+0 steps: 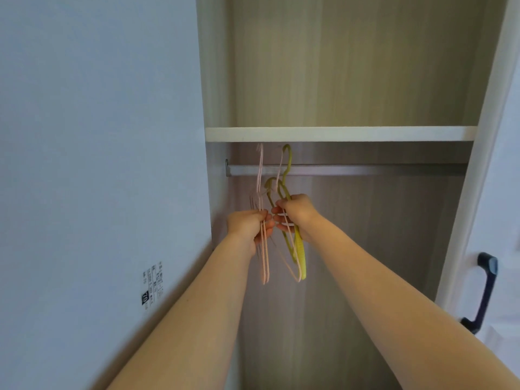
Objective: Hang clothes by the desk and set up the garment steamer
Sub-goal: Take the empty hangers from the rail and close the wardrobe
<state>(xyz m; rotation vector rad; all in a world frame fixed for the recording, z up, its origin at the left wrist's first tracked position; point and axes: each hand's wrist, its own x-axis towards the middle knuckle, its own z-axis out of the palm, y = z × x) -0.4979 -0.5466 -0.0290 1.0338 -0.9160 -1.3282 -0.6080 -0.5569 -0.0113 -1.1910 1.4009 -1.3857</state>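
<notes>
Pink hangers [264, 249] hang near the left end of the wardrobe rail [365, 170], and the left hand [249, 225] has its fingers curled round them below the rail. Just beside it, the right hand [295, 213] grips the yellow-green hangers [299, 249], one hook reaching above the rail, under the white shelf [337, 133].

Open wardrobe: white shelf [337, 133] sat above a metal rail [380, 169]. Dark door handle [485, 291] at right on the white door [503, 192]. Printed label [152, 282] stuck on the left panel [98, 136].
</notes>
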